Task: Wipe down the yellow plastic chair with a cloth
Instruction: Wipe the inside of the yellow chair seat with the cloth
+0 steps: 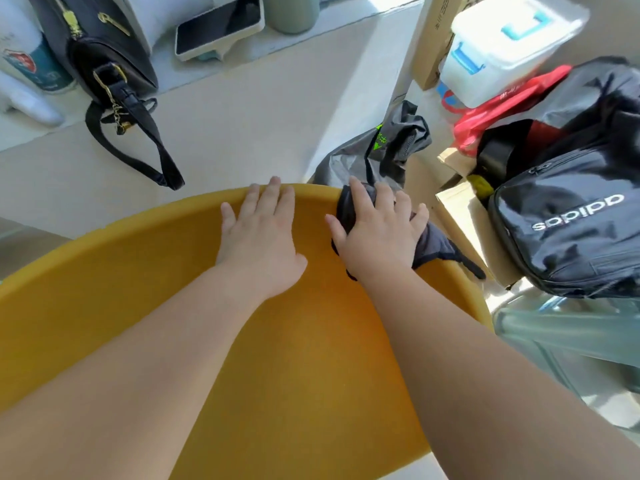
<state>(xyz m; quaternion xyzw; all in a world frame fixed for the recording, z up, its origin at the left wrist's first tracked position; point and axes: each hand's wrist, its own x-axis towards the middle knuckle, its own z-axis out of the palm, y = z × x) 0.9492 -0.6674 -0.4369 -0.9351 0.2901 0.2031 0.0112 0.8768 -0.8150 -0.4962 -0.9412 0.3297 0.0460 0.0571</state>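
Note:
The yellow plastic chair (138,271) fills the lower half of the view, its curved rim running across the middle. My left hand (261,237) lies flat on the chair near the far rim, fingers spread, holding nothing. My right hand (377,233) presses a dark grey cloth (433,245) against the chair's far right rim. The cloth bunches under the palm and hangs over the edge to the right.
A black handbag (104,64) with a strap lies on the pale surface at the back left, beside a tablet (221,27). A black sports bag (571,216), a red bag (491,112), cardboard boxes and a white plastic case (509,39) crowd the right. A grey bag (374,150) sits behind the chair.

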